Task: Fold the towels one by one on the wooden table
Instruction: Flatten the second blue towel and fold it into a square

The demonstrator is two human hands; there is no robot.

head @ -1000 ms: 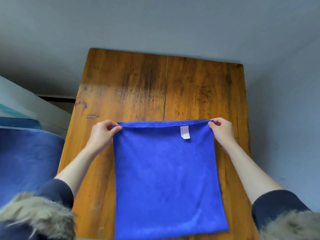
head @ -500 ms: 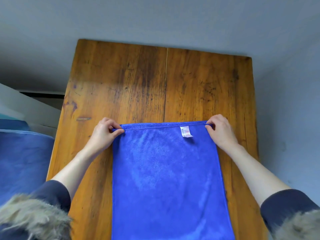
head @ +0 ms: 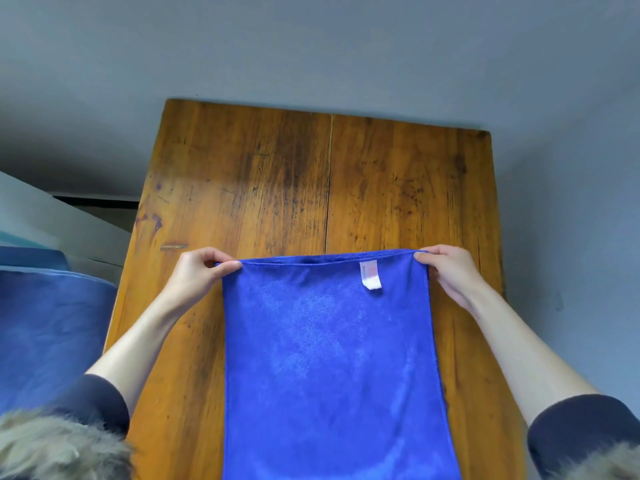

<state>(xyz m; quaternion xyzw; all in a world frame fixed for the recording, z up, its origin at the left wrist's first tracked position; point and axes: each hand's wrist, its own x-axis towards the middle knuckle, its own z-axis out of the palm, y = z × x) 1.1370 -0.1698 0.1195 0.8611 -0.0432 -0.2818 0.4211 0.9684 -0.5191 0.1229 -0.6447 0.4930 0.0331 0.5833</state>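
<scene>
Head view, blue towel (head: 329,368) far corners pinched by left fingers (head: 227,268), right fingers (head: 424,258).

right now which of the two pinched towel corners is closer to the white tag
The far corner pinched by the right hand of the blue towel. The white tag hangs just inside it, well away from the left hand.

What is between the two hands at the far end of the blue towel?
In the head view, the blue towel's hemmed far edge runs from the left hand to the right hand, with a white label nearer the right hand.
</scene>
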